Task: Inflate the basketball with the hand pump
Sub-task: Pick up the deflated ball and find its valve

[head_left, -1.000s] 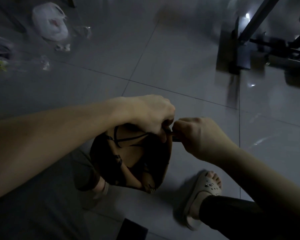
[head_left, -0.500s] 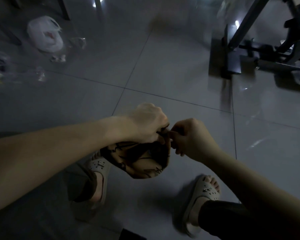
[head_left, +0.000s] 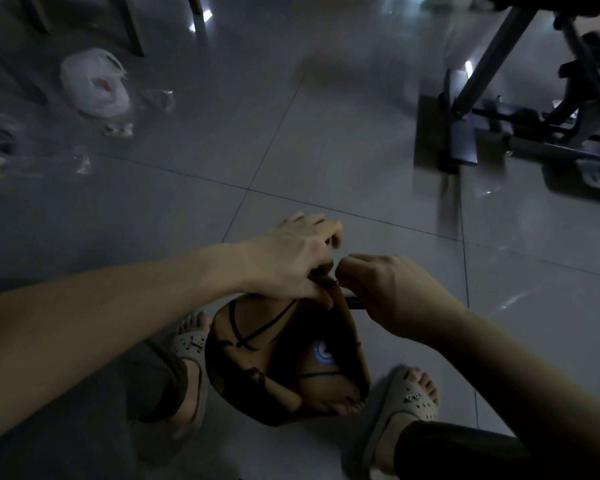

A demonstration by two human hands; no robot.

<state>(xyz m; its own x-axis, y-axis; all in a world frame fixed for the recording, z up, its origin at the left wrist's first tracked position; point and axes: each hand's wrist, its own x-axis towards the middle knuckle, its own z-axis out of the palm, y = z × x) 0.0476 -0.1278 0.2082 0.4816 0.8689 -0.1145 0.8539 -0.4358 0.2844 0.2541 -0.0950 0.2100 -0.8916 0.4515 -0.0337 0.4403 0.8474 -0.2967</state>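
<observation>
A deflated, folded brown basketball [head_left: 284, 362] with black seams and a small blue round mark hangs between my two feet above the tiled floor. My left hand [head_left: 291, 261] pinches its top edge, with the outer fingers spread. My right hand [head_left: 385, 289] is closed on a thin dark item, apparently the pump's needle end [head_left: 355, 302], right at the ball's top edge and touching my left hand. The rest of the pump is hidden by my right hand and arm.
My feet in light sandals [head_left: 406, 403] stand on both sides of the ball. A white plastic bag [head_left: 94, 84] and small scraps lie at the far left. A dark metal stand with a base plate [head_left: 458, 133] is at the far right.
The ball has unfolded and hangs lower, now showing its blue mark. My left hand's outer fingers have spread. The view has tilted a little, and both hands stay together at the ball's top edge.
</observation>
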